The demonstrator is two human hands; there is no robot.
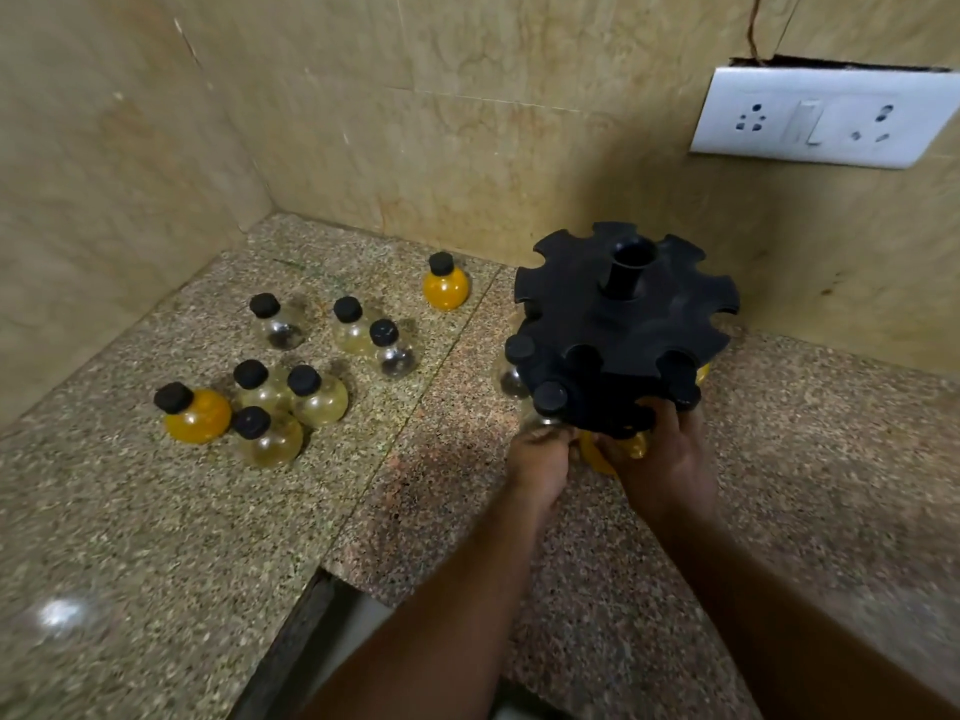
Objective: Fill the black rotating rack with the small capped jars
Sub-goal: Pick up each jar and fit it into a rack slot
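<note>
The black rotating rack (623, 324) stands at the right of the granite counter, its upper tier's slots bare. Two clear capped jars (511, 374) hang in the lower tier's left slots. My left hand (540, 459) grips the nearer clear jar (546, 407) from below. My right hand (670, 449) holds a yellow jar (605, 452) under the lower tier's front edge, with fingertips against the rack. Another yellow jar (701, 374) peeks out at the rack's right. Several loose capped jars (291, 392) stand at the left, clear, pale and one orange (197, 414).
One orange jar (445, 283) stands alone near the back wall. Tiled walls close the corner at left and behind. A white socket plate (826, 116) is on the right wall. A dark gap (311, 615) opens at the counter's front edge.
</note>
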